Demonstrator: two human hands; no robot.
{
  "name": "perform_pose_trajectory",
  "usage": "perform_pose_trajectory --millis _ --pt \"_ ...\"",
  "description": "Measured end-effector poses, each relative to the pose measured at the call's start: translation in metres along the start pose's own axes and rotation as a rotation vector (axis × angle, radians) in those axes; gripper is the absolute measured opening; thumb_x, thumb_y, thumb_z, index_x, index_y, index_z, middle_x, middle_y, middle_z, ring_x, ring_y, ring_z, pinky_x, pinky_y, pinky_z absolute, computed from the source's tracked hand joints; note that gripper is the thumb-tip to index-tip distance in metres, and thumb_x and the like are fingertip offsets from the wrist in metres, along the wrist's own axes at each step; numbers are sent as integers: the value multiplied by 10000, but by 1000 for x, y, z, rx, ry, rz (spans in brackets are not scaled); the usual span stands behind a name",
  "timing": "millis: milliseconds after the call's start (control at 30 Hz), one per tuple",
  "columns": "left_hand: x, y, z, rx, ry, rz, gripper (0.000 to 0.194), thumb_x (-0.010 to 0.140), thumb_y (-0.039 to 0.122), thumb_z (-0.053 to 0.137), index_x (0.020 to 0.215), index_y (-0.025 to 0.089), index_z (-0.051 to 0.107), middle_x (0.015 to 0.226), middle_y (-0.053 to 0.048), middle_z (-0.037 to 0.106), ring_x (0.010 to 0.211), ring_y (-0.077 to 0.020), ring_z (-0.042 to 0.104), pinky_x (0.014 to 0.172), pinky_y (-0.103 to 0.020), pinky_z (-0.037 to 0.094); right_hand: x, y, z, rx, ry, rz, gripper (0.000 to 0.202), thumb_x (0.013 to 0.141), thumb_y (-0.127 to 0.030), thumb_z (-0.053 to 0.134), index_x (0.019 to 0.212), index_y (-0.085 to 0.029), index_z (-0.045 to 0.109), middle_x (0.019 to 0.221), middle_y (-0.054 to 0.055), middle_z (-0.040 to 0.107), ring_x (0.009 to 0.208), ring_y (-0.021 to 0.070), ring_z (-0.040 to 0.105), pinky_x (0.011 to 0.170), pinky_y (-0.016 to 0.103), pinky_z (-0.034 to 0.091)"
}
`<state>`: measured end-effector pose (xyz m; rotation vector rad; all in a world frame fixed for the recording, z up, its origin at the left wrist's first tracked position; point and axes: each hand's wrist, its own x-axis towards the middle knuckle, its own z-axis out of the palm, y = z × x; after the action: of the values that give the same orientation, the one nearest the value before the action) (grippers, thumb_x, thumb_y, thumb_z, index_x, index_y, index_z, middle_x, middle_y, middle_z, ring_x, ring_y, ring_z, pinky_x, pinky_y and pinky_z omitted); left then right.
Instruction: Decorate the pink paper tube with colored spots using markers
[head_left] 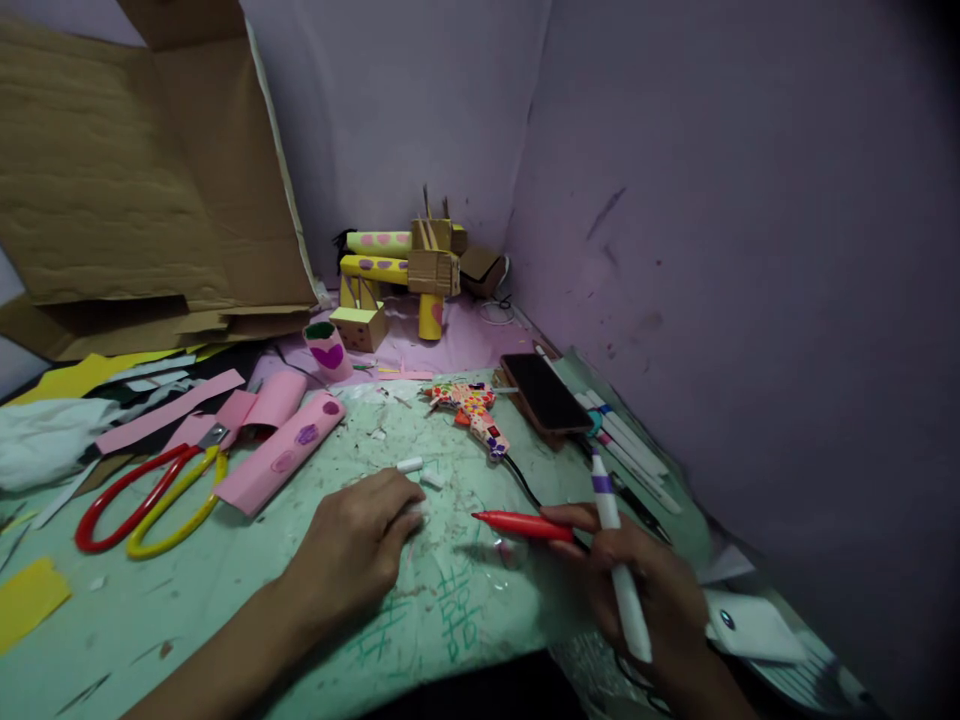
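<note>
Open cardboard box (217, 170) and pink cup (330, 355)
The box stands upper left; the cup, green inside, left of centre. The left hand (360, 532) curls at lower centre, its hold unclear; lower right, the right hand (646, 578) grasps a red marker (525, 525) and white marker (609, 512).

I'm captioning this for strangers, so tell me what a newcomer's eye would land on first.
Probably the big scissors on the left, with one red and one yellow handle, beside a spotted pink tube. Next, the vivid red marker in the right hand, and the flower-patterned glue gun beyond it. At the back, yellow-and-brown cardboard models likely draw a look too.
</note>
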<state>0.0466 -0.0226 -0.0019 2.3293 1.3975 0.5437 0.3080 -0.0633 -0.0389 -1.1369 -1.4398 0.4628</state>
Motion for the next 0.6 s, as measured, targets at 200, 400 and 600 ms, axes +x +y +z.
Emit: perform_pose_trajectory --millis 200,400,600 --pt "4 1 -2 82 28 0 183 858 177 468 958 182 621 972 -77 637 863 -227 619 745 -378 499 -2 -3 7 -62 165 33 274 729 -147 710 724 -237 452 873 41 764 777 197 736 606 243 569" --pt "32 17 -3 399 -138 115 274 774 56 443 915 168 650 989 -126 617 902 -284 585 638 -364 495 -2 -11 14 -25 243 249 283 745 -250 714 754 -240 431 893 72 746 725 195 716 568 269 553" --pt "39 31 -7 121 -8 35 279 816 141 429 937 137 680 951 -141 650 862 -279 605 696 -403 486 17 -17 12 -25 170 211 270 751 -241 702 738 -240 432 884 66 753 738 215 719 618 313 552"
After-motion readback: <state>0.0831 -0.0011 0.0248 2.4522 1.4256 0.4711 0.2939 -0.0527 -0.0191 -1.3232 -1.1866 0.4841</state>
